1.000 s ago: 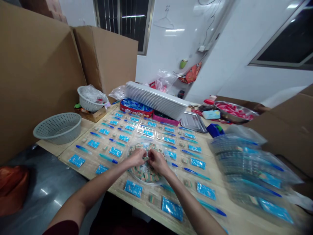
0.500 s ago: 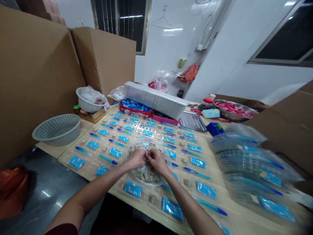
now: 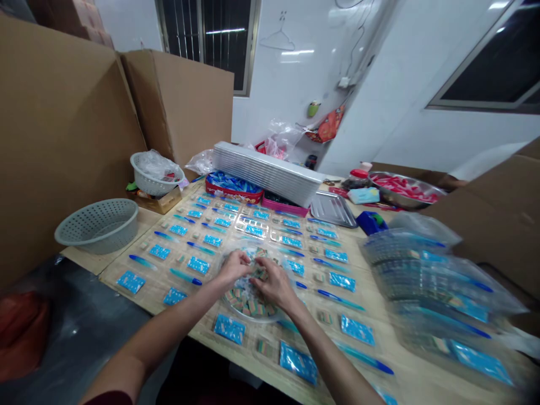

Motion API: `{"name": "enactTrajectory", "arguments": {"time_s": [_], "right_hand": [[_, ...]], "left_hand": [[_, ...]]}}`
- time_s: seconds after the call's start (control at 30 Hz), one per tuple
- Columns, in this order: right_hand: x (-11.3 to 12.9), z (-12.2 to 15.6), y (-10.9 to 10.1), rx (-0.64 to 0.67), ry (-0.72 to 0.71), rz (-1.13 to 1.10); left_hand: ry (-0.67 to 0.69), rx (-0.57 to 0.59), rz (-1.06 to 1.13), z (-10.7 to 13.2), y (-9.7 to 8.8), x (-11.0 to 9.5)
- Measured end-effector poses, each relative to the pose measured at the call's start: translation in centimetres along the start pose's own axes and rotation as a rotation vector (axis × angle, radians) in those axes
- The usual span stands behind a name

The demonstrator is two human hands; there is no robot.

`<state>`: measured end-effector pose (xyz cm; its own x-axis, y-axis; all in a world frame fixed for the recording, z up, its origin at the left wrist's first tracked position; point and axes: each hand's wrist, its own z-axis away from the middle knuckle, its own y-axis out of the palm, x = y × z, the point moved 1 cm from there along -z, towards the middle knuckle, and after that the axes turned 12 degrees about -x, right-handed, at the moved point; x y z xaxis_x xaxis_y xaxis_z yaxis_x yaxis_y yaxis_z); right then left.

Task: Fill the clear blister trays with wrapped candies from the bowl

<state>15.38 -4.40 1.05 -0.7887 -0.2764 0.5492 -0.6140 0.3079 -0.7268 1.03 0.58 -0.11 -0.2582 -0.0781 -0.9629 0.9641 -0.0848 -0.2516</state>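
The left hand (image 3: pixel 236 266) and the right hand (image 3: pixel 276 285) were curled over a round clear dish (image 3: pixel 248 319), their fingers bunched down among the small square pieces (image 3: pixel 248 306) heaped inside it. Neither hand lay open, but I could not tell whether either one had hold of a piece. The dish sat near the front edge of a wooden table (image 3: pixel 101 261), and both forearms reached in over that edge. Rows of blue packets (image 3: pixel 230 328) and blue pens (image 3: pixel 185 276) surrounded the dish, with only narrow strips of bare wood between them. The closest packets lay just beside its rim, leaving little room to move sideways. A pile of clear bags (image 3: pixel 439 292) covered the right end of the table. A gray plastic basket (image 3: pixel 96 225) stood at the left corner, beside a tall cardboard sheet (image 3: pixel 63 140). A stack of white trays (image 3: pixel 268 173) and a metal tray (image 3: pixel 331 209) lay well beyond the hands, along the far side.
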Motion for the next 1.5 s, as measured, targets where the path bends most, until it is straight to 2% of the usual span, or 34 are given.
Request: {"name": "enactTrajectory", "arguments": {"time_s": [0.07, 0.27, 0.5, 0.6, 0.67, 0.73, 0.83, 0.93, 1.07, 1.37, 1.5], "right_hand": [[0.6, 0.2, -0.3, -0.008, -0.042, 0.075], [2.1, -0.1, -0.5, 0.027, -0.025, 0.215], [2.0, 0.0, -0.4, 0.049, -0.011, 0.235], [1.7, -0.1, -0.9, 0.043, -0.069, 0.122], [1.5, -0.4, -1.5, 0.078, -0.163, 0.01], [1.5, -0.8, -2.3, 0.164, -0.238, -0.067], [1.9, -1.4, -3.1, 0.264, -0.26, -0.117], [2.5, -1.7, -3.3, 0.29, -0.26, -0.134], [3.0, -1.5, -3.0, 0.269, -0.245, -0.137], [1.9, -0.9, -2.4, 0.247, -0.252, -0.024], [1.4, -0.8, -2.7, 0.208, -0.122, -0.205]], "left_hand": [[-0.046, -0.011, 0.1, 0.2, 0.2, -0.2], [-0.173, -0.066, 0.391, 1.5, 0.6, -0.9], [-0.229, -0.121, 0.471, 2.6, 0.9, -1.3], [-0.244, -0.131, 0.485, 2.7, 0.5, -1.4], [-0.26, -0.065, 0.471, 2.6, 0.0, -1.6], [-0.297, 0.072, 0.416, 2.3, -0.7, -1.7], [-0.344, 0.255, 0.328, 1.9, -1.4, -1.9], [-0.354, 0.311, 0.313, 1.8, -1.6, -1.9], [-0.369, 0.278, 0.338, 2.1, -1.4, -1.4], [-0.39, 0.204, 0.39, 2.4, -1.3, -1.4], [-0.29, 0.135, 0.436, 2.7, -1.4, -1.7]]}}
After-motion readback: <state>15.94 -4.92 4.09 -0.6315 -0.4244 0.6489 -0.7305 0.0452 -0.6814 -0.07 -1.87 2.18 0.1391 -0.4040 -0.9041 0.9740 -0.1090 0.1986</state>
